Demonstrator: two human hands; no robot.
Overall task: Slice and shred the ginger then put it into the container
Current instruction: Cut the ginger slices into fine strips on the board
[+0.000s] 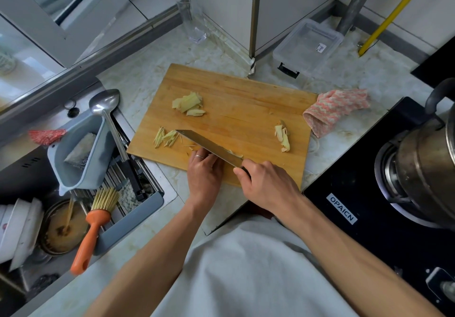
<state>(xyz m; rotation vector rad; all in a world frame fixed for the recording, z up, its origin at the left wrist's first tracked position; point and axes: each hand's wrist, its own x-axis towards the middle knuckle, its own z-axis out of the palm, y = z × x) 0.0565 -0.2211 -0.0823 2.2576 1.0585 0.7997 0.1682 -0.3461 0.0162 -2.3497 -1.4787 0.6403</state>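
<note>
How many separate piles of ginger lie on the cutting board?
3: slices toward the far side, shreds at the left by the knife tip, scraps near the right edge. More may hide under the left hand.

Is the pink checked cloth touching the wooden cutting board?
Touching: in the head view, the pink checked cloth lies against the wooden cutting board at its right edge, with no gap visible.

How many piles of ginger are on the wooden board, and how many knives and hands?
Ginger slice piles: 1
Ginger shred piles: 1
Ginger scrap pieces: 1
Knives: 1
Hands: 2, the left hand and the right hand
Total: 6, on or over the cutting board
</note>
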